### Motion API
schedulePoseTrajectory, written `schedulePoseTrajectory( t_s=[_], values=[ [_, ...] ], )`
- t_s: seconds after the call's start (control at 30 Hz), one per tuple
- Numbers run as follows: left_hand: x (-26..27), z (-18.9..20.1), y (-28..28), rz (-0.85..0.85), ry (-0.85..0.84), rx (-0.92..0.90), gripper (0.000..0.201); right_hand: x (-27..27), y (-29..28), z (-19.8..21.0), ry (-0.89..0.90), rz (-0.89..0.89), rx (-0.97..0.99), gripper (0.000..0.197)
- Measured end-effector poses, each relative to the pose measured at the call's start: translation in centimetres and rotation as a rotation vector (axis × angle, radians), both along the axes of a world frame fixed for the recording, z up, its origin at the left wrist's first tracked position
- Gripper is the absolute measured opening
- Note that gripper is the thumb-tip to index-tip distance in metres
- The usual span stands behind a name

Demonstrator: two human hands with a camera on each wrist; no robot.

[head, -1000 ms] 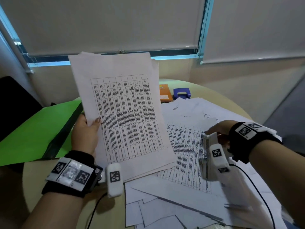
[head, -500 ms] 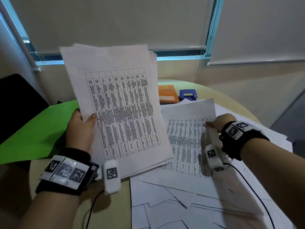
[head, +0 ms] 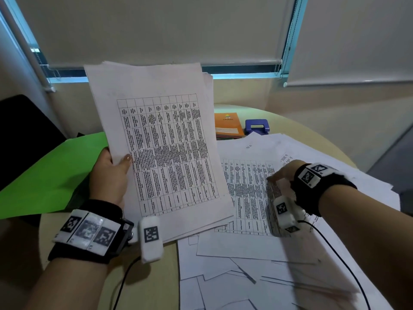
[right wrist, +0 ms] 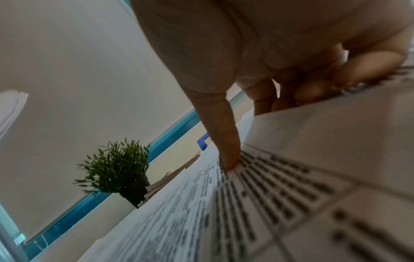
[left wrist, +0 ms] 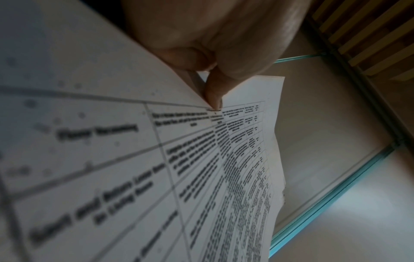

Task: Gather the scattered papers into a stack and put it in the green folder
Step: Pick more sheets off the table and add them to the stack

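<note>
My left hand [head: 111, 175] holds a thick stack of printed papers [head: 161, 142] tilted up above the table, thumb [left wrist: 212, 92] on the front and fingers behind. The stack [left wrist: 134, 159] fills the left wrist view. The green folder [head: 55, 171] lies open on the left, partly behind that hand. My right hand [head: 283, 173] pinches the right edge of a printed sheet [head: 248, 198] lying on the table: thumb [right wrist: 224, 141] on top of the sheet [right wrist: 268, 195], fingers curled under its lifted edge. Several loose papers [head: 223, 276] lie scattered around it.
An orange notebook [head: 228, 126] and a blue hole punch [head: 257, 126] sit at the far side of the round table [head: 156, 276]. A small potted plant [right wrist: 116, 166] stands near the window. A black chair [head: 22, 130] is at the left.
My right hand has shifted a little to the left on the printed sheet, keeping its hold. The left hand keeps the stack raised, almost unmoved.
</note>
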State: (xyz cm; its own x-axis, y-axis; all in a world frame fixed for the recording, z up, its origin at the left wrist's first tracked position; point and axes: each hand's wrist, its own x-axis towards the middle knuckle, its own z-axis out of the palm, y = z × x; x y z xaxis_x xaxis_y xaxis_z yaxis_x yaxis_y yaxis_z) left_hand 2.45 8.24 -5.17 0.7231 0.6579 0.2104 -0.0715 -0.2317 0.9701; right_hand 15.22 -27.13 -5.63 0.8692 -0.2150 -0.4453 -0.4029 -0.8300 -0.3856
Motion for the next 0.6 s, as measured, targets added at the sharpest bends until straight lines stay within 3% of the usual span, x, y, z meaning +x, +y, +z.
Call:
schedulePoseTrajectory(
  t_s=[0.1,0.27,0.43,0.6],
  values=[
    [0.1,0.1,-0.4,-0.007,-0.005,-0.009,0.021,-0.3,-0.1,-0.7,-0.033,0.004,0.028,0.036],
    [-0.3,0.5,-0.2,0.01,0.008,0.004,0.016,-0.8,-0.5,-0.5,-0.2,-0.002,-0.072,0.037],
    [-0.8,1.4,0.5,0.068,-0.004,0.034,0.011,-1.0,-3.6,0.2,-0.519,-0.101,0.26,0.017],
    [-1.0,2.4,1.2,0.133,-0.001,0.097,0.015,-1.3,-6.2,1.5,-0.665,-0.205,0.457,0.03]
  ],
)
